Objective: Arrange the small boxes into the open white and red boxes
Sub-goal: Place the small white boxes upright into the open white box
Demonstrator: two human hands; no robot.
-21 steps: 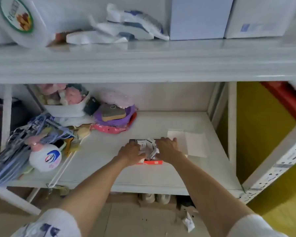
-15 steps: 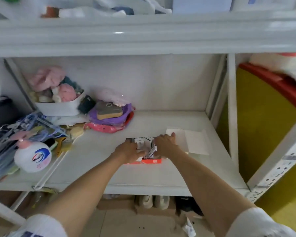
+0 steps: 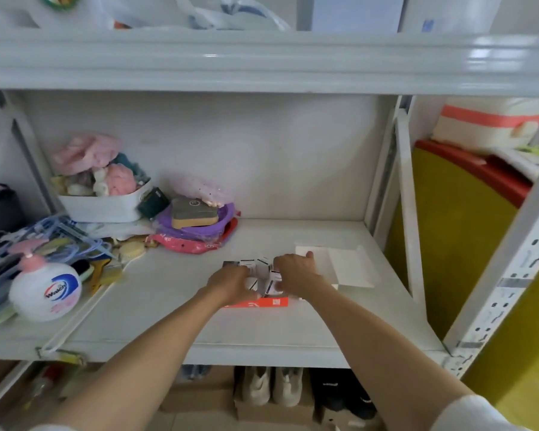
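Several small white boxes (image 3: 262, 270) with dark print sit bunched together on the middle shelf, over the red box (image 3: 257, 303), whose front wall shows below them. My left hand (image 3: 231, 283) presses against the pile from the left and my right hand (image 3: 294, 270) from the right, fingers curled around the small boxes. An open white box (image 3: 347, 269) lies flat just right of my right hand. Which small boxes sit inside the red box is hidden by my hands.
The white shelf (image 3: 262, 334) holds a hand-wash bottle (image 3: 44, 292), hangers (image 3: 28, 244), a white bin of soft items (image 3: 103, 197) and a purple bowl (image 3: 196, 219) on the left. A shelf post (image 3: 408, 213) stands right; shoes (image 3: 271, 387) sit below.
The camera view has tilted and shifted, so the shelf sits lower in frame. Both hands stay closed around the pile of small boxes, with only slight finger movement.
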